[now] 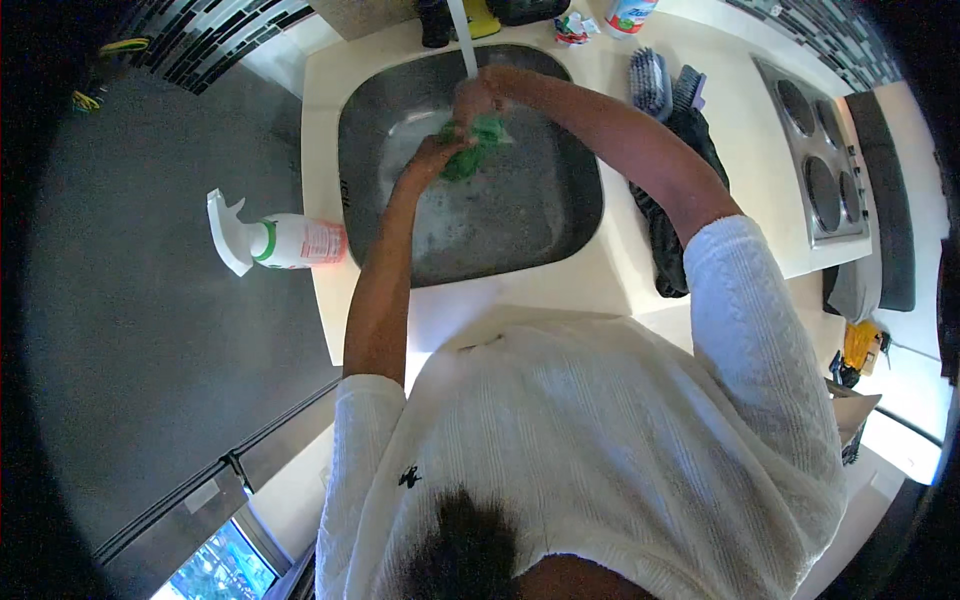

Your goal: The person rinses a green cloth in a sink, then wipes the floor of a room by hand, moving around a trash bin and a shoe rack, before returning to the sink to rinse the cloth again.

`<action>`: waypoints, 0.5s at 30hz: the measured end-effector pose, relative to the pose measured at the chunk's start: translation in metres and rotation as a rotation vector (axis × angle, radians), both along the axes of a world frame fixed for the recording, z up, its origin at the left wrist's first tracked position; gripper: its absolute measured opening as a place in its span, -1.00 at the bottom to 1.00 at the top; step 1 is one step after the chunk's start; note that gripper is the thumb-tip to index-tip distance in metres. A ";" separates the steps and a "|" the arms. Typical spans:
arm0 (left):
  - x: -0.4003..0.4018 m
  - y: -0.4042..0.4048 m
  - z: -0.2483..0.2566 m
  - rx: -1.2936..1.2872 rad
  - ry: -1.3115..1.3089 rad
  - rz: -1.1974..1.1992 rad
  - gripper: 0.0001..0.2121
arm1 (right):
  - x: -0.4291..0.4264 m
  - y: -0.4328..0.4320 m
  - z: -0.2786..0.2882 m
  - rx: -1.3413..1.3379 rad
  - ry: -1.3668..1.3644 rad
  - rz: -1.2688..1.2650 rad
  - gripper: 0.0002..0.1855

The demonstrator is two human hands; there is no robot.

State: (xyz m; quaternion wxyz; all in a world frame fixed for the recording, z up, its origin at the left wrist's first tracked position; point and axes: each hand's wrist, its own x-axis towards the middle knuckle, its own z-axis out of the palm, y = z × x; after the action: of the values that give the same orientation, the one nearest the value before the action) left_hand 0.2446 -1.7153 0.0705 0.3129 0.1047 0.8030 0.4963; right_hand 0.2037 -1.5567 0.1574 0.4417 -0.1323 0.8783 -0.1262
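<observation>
Over a dark metal sink point(517, 225), my left hand point(442, 150) and my right hand point(477, 97) meet around a bunched green cloth or scouring mesh point(471, 159). Its exact kind is blurred. The left fingers grip the green piece from the left side. My right hand presses in from above, close under the pale faucet spout point(463, 37), and its fingers partly hide one another. A shiny wet patch shows on the sink floor beside the hands.
Left of the sink, a trigger spray bottle point(289, 240) appears at the counter's edge. To the right lie scrub brushes point(650, 82), a black cloth point(664, 225) and an electric cooktop point(814, 154). Bottles, including a labelled one point(630, 16), stand behind the sink.
</observation>
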 end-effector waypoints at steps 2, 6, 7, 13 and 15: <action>0.001 -0.012 -0.004 -0.127 -0.077 -0.058 -0.35 | 0.001 -0.013 -0.012 -0.050 0.190 -0.043 -0.53; -0.006 0.049 -0.003 0.185 -0.061 0.064 -0.46 | -0.044 0.040 -0.021 0.112 0.335 0.248 -0.70; -0.007 0.056 -0.008 0.236 -0.001 0.026 -0.53 | -0.041 0.046 -0.019 0.127 0.347 0.283 -0.71; -0.023 0.077 -0.067 1.043 0.287 0.173 -0.60 | 0.025 0.001 0.024 -0.876 -0.442 -0.755 -0.78; -0.059 0.081 -0.061 0.956 0.380 -0.046 -0.58 | 0.021 0.006 0.033 -0.917 -0.324 -0.745 -0.77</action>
State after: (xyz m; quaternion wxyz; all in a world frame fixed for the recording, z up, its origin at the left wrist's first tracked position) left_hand 0.1851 -1.6344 0.0099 0.0894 0.3422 0.5266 0.7731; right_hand 0.2243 -1.5508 0.1905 0.3939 0.0281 0.6433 -0.6559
